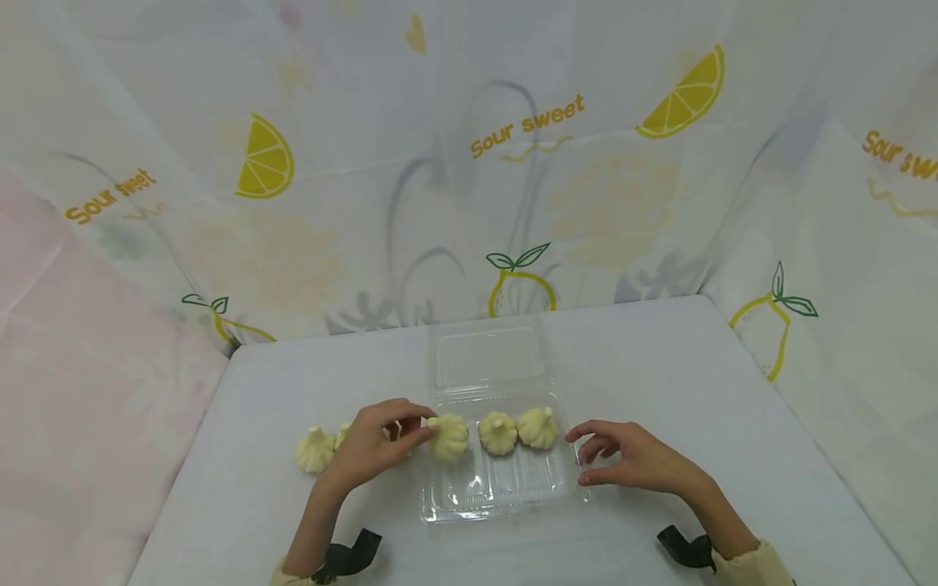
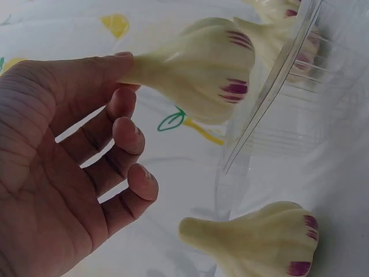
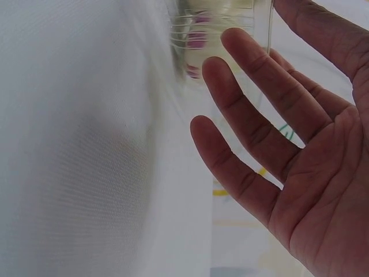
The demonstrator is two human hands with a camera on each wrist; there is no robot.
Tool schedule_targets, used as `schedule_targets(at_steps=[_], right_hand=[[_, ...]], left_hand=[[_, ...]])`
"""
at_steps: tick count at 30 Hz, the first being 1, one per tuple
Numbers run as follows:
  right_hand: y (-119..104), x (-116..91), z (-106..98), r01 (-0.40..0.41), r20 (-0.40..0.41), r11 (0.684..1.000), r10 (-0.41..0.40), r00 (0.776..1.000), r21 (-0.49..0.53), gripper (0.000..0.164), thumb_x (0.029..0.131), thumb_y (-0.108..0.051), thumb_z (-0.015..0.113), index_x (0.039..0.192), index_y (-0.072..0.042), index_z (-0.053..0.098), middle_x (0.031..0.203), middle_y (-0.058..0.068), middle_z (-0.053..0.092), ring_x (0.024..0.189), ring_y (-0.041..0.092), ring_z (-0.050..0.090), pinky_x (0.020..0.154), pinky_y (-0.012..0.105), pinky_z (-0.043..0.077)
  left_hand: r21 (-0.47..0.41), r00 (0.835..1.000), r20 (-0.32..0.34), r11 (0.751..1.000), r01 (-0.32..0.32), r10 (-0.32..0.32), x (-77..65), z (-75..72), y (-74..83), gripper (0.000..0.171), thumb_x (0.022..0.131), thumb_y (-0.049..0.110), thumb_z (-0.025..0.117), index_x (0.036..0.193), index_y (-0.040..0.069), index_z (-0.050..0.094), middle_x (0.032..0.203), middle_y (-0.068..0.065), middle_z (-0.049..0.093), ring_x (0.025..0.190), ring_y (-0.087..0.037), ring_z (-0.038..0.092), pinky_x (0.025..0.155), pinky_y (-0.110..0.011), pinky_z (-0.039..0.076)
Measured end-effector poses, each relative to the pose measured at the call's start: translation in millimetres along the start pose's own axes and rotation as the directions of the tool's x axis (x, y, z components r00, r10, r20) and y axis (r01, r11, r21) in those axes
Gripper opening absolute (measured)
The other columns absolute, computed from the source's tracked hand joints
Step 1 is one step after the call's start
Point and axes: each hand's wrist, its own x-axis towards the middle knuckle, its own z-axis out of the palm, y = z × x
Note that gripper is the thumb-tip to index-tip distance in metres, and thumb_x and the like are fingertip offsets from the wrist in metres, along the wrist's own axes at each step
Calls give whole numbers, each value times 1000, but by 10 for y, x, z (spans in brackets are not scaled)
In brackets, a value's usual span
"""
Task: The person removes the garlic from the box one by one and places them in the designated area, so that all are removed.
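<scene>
My left hand (image 1: 372,443) pinches a pale garlic bulb (image 1: 449,439) by its stem, between thumb and index finger, over the left part of a clear plastic clamshell box (image 1: 523,487). In the left wrist view, this garlic bulb (image 2: 202,72) shows purple streaks at its base, and the other fingers are loosely bent. Two garlic bulbs (image 1: 498,434) sit side by side inside the box. Beside the box's right edge is my right hand (image 1: 636,460), fingers spread and relaxed, holding nothing. Whether its fingertips touch the edge I cannot tell.
More garlic bulbs (image 1: 315,450) lie on the white table (image 1: 278,382) left of the box, partly hidden by the left hand. The box's lid (image 1: 493,356) lies folded back toward the printed curtain (image 1: 352,203) behind the table.
</scene>
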Motion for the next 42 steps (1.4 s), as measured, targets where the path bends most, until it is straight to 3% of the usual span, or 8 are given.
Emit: schedule_targets(at_steps=[5, 14, 24, 33, 42], right_hand=[[4, 1, 1, 2, 3, 1000, -2, 1000, 4, 49, 86, -24, 79, 128, -9, 59, 96, 0, 73, 93, 13, 66, 81, 42, 55], [9, 6, 4, 16, -2, 1000, -16, 1000, 4, 48, 86, -23, 79, 127, -8, 59, 96, 0, 73, 93, 14, 66, 80, 42, 55], [-7, 8, -2, 6, 4, 1000, -6, 1000, 16, 48, 86, -25, 78, 127, -8, 59, 96, 0, 72, 94, 14, 66, 81, 43, 54], [-39, 8, -4, 10, 3, 999, -10, 1000, 36, 49, 86, -24, 78, 128, -9, 59, 97, 0, 72, 94, 16, 66, 80, 44, 55], [-6, 12, 1, 3, 4, 1000, -3, 1000, 19, 48, 87, -24, 78, 127, -8, 59, 96, 0, 72, 94, 15, 66, 80, 42, 55]], left_hand=[[-47, 999, 21, 998, 39, -38, -51, -118, 6, 19, 88, 11, 76, 101, 23, 72, 76, 8, 59, 68, -10, 54, 56, -26, 48], [-83, 998, 3, 994, 67, -67, -154, -301, 31, 22, 86, 1, 75, 101, 16, 72, 78, 4, 61, 70, -11, 56, 59, -26, 49], [-39, 997, -13, 996, 79, -79, -212, -475, 293, 21, 82, -6, 75, 98, 8, 72, 76, 1, 60, 69, -13, 55, 58, -26, 48], [-13, 994, 25, 994, 107, -106, -407, -529, 16, 27, 82, -2, 77, 102, 17, 72, 79, 6, 63, 70, -10, 57, 57, -26, 48], [-7, 991, 84, 995, 104, -103, -466, -522, -14, 23, 83, 0, 77, 98, 17, 72, 76, 6, 61, 67, -11, 55, 50, -26, 43]])
